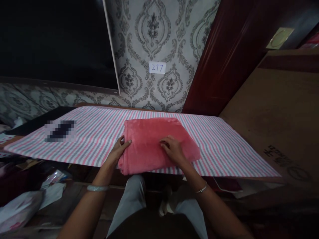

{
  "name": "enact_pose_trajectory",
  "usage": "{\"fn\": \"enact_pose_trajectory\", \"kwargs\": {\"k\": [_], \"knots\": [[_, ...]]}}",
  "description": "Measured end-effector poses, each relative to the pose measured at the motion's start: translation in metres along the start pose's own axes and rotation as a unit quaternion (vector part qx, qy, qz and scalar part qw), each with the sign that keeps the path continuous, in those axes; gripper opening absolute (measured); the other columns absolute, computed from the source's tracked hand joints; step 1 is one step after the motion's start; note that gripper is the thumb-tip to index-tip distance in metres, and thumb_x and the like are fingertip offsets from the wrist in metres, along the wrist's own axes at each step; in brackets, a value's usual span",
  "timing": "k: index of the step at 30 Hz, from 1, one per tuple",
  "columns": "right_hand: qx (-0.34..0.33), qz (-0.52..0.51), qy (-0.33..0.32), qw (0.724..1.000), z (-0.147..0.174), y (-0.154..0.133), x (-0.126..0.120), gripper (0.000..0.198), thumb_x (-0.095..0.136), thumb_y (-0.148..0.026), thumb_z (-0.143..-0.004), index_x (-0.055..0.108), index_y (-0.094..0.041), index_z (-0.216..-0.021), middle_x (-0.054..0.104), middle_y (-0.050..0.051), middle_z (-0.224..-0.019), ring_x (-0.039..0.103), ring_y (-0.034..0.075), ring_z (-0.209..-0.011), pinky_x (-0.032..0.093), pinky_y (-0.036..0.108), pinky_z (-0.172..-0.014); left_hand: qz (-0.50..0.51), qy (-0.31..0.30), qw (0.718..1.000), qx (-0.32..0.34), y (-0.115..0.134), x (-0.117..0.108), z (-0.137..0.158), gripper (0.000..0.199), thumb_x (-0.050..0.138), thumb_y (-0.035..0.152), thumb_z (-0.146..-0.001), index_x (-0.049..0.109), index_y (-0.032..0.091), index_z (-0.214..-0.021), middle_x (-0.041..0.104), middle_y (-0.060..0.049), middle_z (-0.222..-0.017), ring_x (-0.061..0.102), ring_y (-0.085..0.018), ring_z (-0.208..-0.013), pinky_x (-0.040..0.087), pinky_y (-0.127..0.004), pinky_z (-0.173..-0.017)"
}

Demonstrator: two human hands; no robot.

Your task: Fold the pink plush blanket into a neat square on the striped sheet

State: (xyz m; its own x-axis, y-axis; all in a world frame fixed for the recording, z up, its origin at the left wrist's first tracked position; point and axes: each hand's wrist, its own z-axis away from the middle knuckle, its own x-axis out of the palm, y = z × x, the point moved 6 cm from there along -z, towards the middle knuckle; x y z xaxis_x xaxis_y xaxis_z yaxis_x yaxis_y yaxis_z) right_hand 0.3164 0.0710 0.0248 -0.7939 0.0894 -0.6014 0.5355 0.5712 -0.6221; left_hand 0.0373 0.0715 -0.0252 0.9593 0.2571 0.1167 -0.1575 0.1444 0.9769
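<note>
A folded pink plush blanket (pixel 149 146) lies on a striped cloth (pixel 219 146) that covers the table. At the blanket's left side, my left hand (pixel 118 150) grips the folded edge, its thumb on top and the other fingers partly hidden along the side. Over the middle of the blanket, my right hand (pixel 172 148) has its thumb and fingers drawn together in a pinch. Whatever may be between those fingertips is too small to make out. The blanket's right end tapers at a slant, and its layers show at the left edge.
A blurred dark object (pixel 60 130) rests on the cloth at left. A large screen (pixel 54 43) stands behind it. A cardboard box (pixel 279 116) borders the table's right end. On the patterned wall is a paper label (pixel 157 67) reading 277. Bags (pixel 21 210) lie low at left.
</note>
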Motion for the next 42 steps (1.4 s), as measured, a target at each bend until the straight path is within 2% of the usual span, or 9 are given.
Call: {"fn": "enact_pose_trajectory", "kwargs": {"k": [5,13,19,27,33,35,38,40,42], "knots": [[-0.011,0.041,-0.051,0.998,-0.003,-0.001,0.019,0.019,0.059,-0.007,-0.087,0.071,-0.022,-0.093,0.066,0.004,-0.094,0.061,0.018,-0.090,0.046,0.032,-0.083,0.014,-0.001,1.000,-0.002,-0.001,0.000,0.001,0.084,0.087,0.031,-0.068,0.047,0.012,-0.140,0.068,-0.018,-0.118,0.070,-0.029,-0.103,0.055,-0.043,-0.094],[-0.040,0.132,-0.081,0.987,-0.002,-0.009,0.022,0.014,0.055,-0.011,-0.090,0.063,-0.020,-0.083,0.057,0.003,-0.088,0.054,0.016,-0.080,0.041,0.027,-0.070,0.016,0.003,1.000,-0.007,-0.002,-0.002,0.001,0.084,0.086,0.029,-0.070,0.046,0.013,-0.142,0.066,-0.019,-0.123,0.069,-0.029,-0.105,0.055,-0.043,-0.096],[-0.020,0.054,-0.019,0.998,-0.003,0.000,0.012,0.014,0.054,-0.012,-0.088,0.065,-0.020,-0.086,0.060,0.003,-0.087,0.058,0.017,-0.080,0.044,0.028,-0.073,0.017,-0.001,1.000,-0.006,-0.005,-0.003,-0.001,0.084,0.087,0.031,-0.069,0.047,0.012,-0.140,0.066,-0.019,-0.121,0.069,-0.029,-0.104,0.055,-0.044,-0.095],[-0.023,0.028,-0.061,0.997,-0.004,-0.004,0.025,0.012,0.058,-0.015,-0.088,0.068,-0.022,-0.089,0.063,0.003,-0.091,0.060,0.018,-0.085,0.046,0.030,-0.077,0.013,0.001,1.000,-0.003,-0.003,-0.002,0.000,0.081,0.087,0.030,-0.069,0.049,0.012,-0.138,0.068,-0.016,-0.115,0.070,-0.028,-0.100,0.055,-0.043,-0.093],[0.020,-0.090,0.032,0.995,0.005,-0.007,0.000,0.019,0.053,-0.031,-0.094,0.062,-0.021,-0.080,0.062,0.003,-0.081,0.058,0.018,-0.079,0.047,0.030,-0.074,0.007,0.017,1.000,-0.010,-0.005,-0.005,-0.002,0.080,0.086,0.029,-0.069,0.049,0.013,-0.138,0.067,-0.016,-0.117,0.070,-0.026,-0.099,0.056,-0.040,-0.091],[0.035,-0.174,-0.065,0.982,0.019,-0.016,-0.002,0.030,0.052,-0.044,-0.095,0.064,-0.021,-0.080,0.064,0.002,-0.077,0.059,0.016,-0.073,0.048,0.028,-0.069,0.005,0.008,1.000,-0.005,-0.006,-0.004,-0.003,0.079,0.086,0.031,-0.070,0.049,0.014,-0.137,0.067,-0.016,-0.118,0.070,-0.026,-0.101,0.056,-0.040,-0.092],[0.035,-0.230,-0.300,0.925,0.051,-0.041,0.007,0.041,0.050,-0.053,-0.096,0.071,-0.020,-0.083,0.068,0.002,-0.075,0.061,0.014,-0.065,0.047,0.025,-0.062,0.000,-0.001,1.000,0.002,-0.007,-0.002,-0.003,0.078,0.085,0.032,-0.070,0.050,0.014,-0.137,0.067,-0.017,-0.120,0.069,-0.028,-0.104,0.056,-0.042,-0.093],[0.025,-0.200,-0.317,0.927,0.061,-0.051,0.007,0.035,0.054,-0.049,-0.096,0.073,-0.021,-0.087,0.071,0.002,-0.079,0.063,0.014,-0.068,0.048,0.025,-0.063,-0.005,0.011,1.000,-0.002,-0.007,-0.003,-0.003,0.079,0.085,0.030,-0.070,0.050,0.014,-0.138,0.066,-0.018,-0.122,0.068,-0.029,-0.106,0.055,-0.043,-0.095],[0.007,-0.153,-0.229,0.961,0.056,-0.057,0.006,0.024,0.058,-0.041,-0.094,0.073,-0.022,-0.090,0.072,0.003,-0.085,0.065,0.016,-0.076,0.049,0.027,-0.069,-0.004,0.011,1.000,0.000,-0.007,-0.002,-0.003,0.080,0.085,0.030,-0.069,0.049,0.014,-0.139,0.065,-0.018,-0.125,0.067,-0.030,-0.109,0.053,-0.045,-0.098]]}}
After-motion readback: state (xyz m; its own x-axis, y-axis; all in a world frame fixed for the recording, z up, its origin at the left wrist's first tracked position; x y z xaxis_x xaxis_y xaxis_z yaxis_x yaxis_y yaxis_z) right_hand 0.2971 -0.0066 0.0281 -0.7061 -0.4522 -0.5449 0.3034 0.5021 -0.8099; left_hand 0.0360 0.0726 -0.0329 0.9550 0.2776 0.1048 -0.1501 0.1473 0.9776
